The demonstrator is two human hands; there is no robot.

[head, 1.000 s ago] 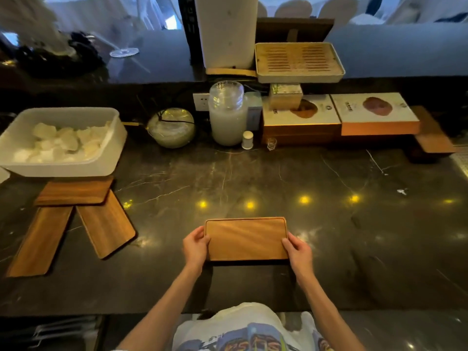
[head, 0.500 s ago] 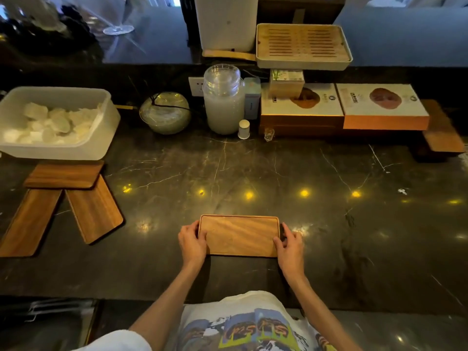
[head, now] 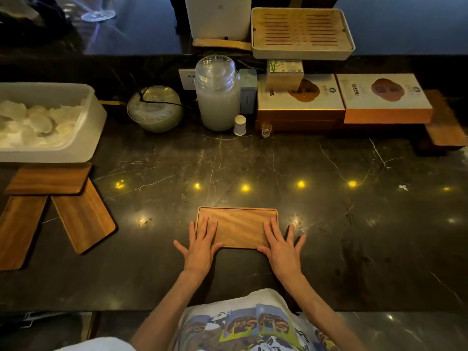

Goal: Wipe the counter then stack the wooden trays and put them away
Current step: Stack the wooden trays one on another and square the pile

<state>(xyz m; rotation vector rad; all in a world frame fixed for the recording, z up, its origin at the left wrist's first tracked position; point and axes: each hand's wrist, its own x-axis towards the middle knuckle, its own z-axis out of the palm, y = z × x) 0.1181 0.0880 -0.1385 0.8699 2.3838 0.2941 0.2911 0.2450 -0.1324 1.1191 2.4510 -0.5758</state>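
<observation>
A small rectangular wooden tray (head: 238,225) lies flat on the dark marble counter (head: 329,224), right in front of me. My left hand (head: 201,245) rests flat with spread fingers over the tray's left end. Over its right end my right hand (head: 281,245) lies flat in the same way, fingers apart. Neither hand grips the tray. At the left, three more wooden trays lie loose: one crosswise (head: 48,179) on top of two long ones (head: 83,215) (head: 17,231) that fan out toward me.
A white tub (head: 88,138) of pale pieces stands at the back left. Along the back wall are a glass bowl (head: 155,108), a big glass jar (head: 217,97), a small white bottle (head: 239,125) and flat boxes (head: 385,102). A slatted tea tray (head: 301,32) sits on the raised ledge.
Both hands held the tray by its short ends a second ago. They have since let go and now lie open and flat on top of it. The tray has stayed in place.
</observation>
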